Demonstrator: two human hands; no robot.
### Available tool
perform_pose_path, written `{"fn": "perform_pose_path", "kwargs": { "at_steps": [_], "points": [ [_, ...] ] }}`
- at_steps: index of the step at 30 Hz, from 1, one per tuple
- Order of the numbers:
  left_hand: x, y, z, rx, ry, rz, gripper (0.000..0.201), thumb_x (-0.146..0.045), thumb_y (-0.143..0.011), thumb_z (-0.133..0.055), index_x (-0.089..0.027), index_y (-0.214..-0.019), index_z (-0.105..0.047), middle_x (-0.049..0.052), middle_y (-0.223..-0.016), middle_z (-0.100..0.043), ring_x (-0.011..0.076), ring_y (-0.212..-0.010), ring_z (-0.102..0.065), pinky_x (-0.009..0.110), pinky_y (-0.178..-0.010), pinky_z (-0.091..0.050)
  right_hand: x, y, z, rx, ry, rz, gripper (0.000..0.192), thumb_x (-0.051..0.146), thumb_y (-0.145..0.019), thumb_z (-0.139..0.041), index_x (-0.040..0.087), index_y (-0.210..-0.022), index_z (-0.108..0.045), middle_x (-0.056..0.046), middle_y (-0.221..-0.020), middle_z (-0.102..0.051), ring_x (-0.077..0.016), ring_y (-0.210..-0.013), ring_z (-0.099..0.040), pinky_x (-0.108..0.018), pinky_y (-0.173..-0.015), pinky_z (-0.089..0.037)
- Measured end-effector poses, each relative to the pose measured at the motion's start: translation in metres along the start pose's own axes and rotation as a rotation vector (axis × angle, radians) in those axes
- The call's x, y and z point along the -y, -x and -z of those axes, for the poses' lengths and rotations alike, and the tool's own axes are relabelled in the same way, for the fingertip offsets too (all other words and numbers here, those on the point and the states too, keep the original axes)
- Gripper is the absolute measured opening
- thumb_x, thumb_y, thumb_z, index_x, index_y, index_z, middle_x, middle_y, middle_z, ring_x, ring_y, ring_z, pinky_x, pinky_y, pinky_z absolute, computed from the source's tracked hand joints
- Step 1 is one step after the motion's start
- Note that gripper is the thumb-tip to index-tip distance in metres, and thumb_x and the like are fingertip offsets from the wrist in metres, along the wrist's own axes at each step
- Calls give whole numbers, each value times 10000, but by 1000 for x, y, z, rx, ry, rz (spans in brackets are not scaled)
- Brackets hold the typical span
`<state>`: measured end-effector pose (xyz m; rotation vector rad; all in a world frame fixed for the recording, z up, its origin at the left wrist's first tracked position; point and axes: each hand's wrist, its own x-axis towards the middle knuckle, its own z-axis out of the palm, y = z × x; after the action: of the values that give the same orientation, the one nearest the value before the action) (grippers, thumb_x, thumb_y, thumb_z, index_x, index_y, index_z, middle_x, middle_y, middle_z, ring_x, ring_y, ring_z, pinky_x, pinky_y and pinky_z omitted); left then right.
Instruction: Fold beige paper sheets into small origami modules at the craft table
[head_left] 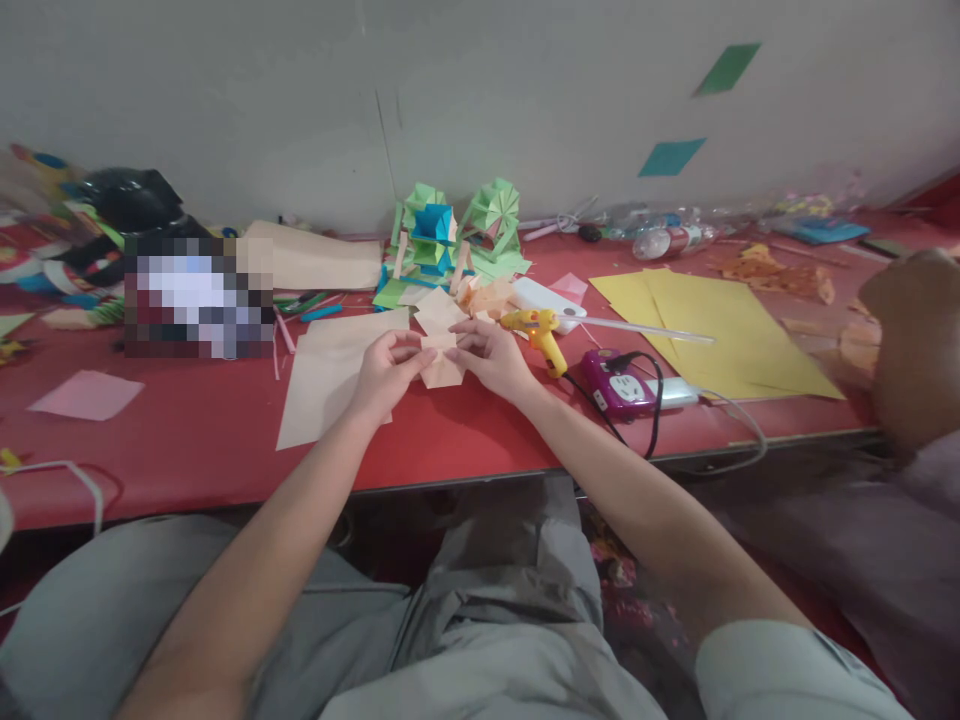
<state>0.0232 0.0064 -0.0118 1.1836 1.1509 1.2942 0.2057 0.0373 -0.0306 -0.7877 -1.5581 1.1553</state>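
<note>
My left hand [386, 370] and my right hand [491, 355] meet over the red table [210, 440], both pinching a small folded peach paper piece [442, 368] between their fingertips. The piece is held just above a larger peach sheet [322, 375] that lies flat under my left hand. More peach folded pieces [487, 297] lie just beyond my hands. A yellow glue gun [538, 332] lies right of my right hand, a clear glue stick jutting from its back.
Green and blue folded paper models [450, 235] stand at the wall. A purple power strip [619, 385] with cables, yellow sheets [712, 325], a pink square [86, 395] and a bottle [664, 240] lie about. Another person's arm [911, 340] is at the right edge.
</note>
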Motion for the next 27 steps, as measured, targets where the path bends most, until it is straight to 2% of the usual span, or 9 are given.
{"fn": "perform_pose_path", "kwargs": {
  "at_steps": [8,11,14,18,22,25,27],
  "points": [
    [2,0,3,-23,-131,-125,432,-424,-665,-860,-162,-961,-687,67,-833,-758,208,-792,-722,309,-745,-569,4,1,-1,16,5,-13,503,520,-725,-805,184,-1057,-632,8,-738,-610,-133,-686,-573,-288,-652,-482],
    [1,1,3,-18,-164,-159,421,-425,-688,-846,-162,-982,-698,66,-836,-761,209,-801,-722,302,-740,-570,8,1,-2,48,59,-12,412,570,-779,-745,180,-816,-618,15,-696,-551,-111,-631,-504,-271,-591,-419],
    [-1,4,3,-17,-188,-180,394,-405,-701,-840,-165,-980,-701,55,-815,-757,199,-779,-718,285,-710,-565,11,2,-2,77,133,12,507,629,-798,-702,186,-640,-511,36,-603,-463,-90,-560,-393,-268,-539,-336],
    [-3,6,1,-22,-222,-200,354,-391,-719,-827,-177,-965,-690,48,-804,-749,190,-727,-708,277,-652,-556,14,3,-2,63,176,46,530,679,-781,-692,195,-648,-522,23,-610,-499,-107,-578,-412,-280,-559,-347],
    [-2,6,0,-53,-199,-218,363,-380,-715,-832,-209,-941,-606,18,-758,-720,175,-667,-694,271,-603,-547,14,3,-1,39,172,54,515,682,-768,-702,198,-663,-563,14,-624,-523,-120,-597,-438,-285,-569,-362],
    [0,5,0,-38,-175,-227,404,-349,-695,-844,-224,-954,-561,-6,-757,-701,161,-672,-691,266,-628,-550,11,2,0,8,167,43,471,646,-771,-723,198,-681,-609,1,-639,-556,-133,-614,-474,-293,-580,-387],
    [0,4,1,-16,-215,-248,366,-330,-713,-826,-222,-982,-603,-1,-775,-709,170,-714,-697,281,-673,-556,11,3,0,-7,194,79,407,602,-786,-732,203,-737,-670,-24,-712,-610,-153,-665,-525,-307,-612,-420]
  ]
}}
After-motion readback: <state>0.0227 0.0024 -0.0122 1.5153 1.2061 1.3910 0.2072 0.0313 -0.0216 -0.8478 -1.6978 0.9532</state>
